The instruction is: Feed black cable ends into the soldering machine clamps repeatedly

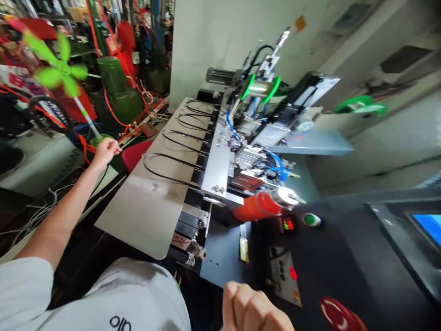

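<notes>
My left hand [106, 151] is stretched out to the left, its fingers curled together. It is beside the red seat-like shape [135, 154] and the foot of the bright green fan [65, 69]. A thin dark cable runs below the wrist; whether the fingers hold anything does not show. My right hand [255, 309] is closed in a fist at the bottom edge, knuckles up, in front of the black machine panel [339, 243]. Its palm and anything in it are hidden. Between the hands lies a pale metal plate [144, 216] with several black cable loops [172, 171].
Beyond the plate stands a machine with a green-rimmed wire spool [261, 88] and blue tubes. An orange-red cylinder [258, 205] with a silvery top stands near the panel. A red emergency-stop button [339, 313] and a green button [312, 219] are at the right. Orange hoses [86, 146] lie at the left.
</notes>
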Tool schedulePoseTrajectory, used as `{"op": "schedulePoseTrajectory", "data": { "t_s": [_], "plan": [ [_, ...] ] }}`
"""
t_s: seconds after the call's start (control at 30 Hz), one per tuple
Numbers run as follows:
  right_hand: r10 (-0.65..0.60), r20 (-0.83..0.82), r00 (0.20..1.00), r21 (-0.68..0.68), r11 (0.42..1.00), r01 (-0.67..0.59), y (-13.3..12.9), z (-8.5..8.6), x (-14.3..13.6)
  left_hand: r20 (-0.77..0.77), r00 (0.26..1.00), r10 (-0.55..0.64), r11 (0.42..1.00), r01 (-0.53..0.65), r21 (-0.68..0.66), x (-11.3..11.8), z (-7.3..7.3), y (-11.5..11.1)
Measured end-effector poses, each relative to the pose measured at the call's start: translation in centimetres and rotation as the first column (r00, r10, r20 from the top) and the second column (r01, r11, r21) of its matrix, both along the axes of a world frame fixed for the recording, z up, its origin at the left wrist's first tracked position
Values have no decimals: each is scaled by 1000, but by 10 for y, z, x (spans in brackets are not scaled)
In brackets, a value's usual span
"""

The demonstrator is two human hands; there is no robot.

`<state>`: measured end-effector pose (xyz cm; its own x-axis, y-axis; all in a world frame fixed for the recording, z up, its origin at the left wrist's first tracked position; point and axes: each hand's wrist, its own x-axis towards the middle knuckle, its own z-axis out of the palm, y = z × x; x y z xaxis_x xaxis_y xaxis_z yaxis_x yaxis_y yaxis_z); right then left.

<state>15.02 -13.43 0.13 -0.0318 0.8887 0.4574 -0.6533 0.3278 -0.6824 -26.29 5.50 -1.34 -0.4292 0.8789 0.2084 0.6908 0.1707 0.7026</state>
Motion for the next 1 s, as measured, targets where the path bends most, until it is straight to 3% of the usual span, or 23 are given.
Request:
{"op": "schedulePoseTrajectory", "data": {
  "t_s": [0.1, 0.17, 0.23, 0.27, 0.3, 0.33, 0.4, 0.5, 0.6, 0.83, 1.0],
  "plan": [
    [-79, 170, 982, -22, 996, 84, 3, -9, 6, 78, 984, -161, 975, 147, 168, 59, 45, 1],
    [-114, 375, 920, -123, 978, 171, 10, -13, 8, 94, 915, -393, 915, 378, 140, 113, 66, -12],
    [-92, 543, 835, -232, 939, 254, 18, -16, 6, 138, 683, -717, 674, 730, -113, 167, 77, -34],
    [-80, 587, 806, -277, 916, 292, 22, -18, 5, 157, 566, -809, 535, 821, -201, 191, 79, -46],
    [-82, 605, 792, -311, 891, 329, 26, -20, 2, 150, 484, -862, 443, 864, -240, 212, 79, -56],
    [-97, 602, 793, -336, 870, 361, 29, -22, 0, 147, 420, -896, 375, 890, -260, 229, 78, -65],
    [-153, 556, 817, -378, 829, 412, 33, -26, -6, 125, 347, -929, 302, 910, -286, 250, 72, -74],
    [-243, 494, 835, -426, 770, 475, 34, -31, -11, 108, 308, -945, 261, 912, -315, 259, 60, -74],
    [-275, 501, 820, -419, 752, 509, 33, -33, -10, 83, 285, -955, 252, 927, -276, 258, 48, -70],
    [-209, 604, 769, -322, 819, 475, 29, -34, 0, -39, 184, -982, 187, 975, -118, 253, 31, -74],
    [-138, 706, 695, -240, 877, 417, 35, -20, 13, -118, 175, -977, 192, 971, -146, 247, 29, -76]
  ]
}}
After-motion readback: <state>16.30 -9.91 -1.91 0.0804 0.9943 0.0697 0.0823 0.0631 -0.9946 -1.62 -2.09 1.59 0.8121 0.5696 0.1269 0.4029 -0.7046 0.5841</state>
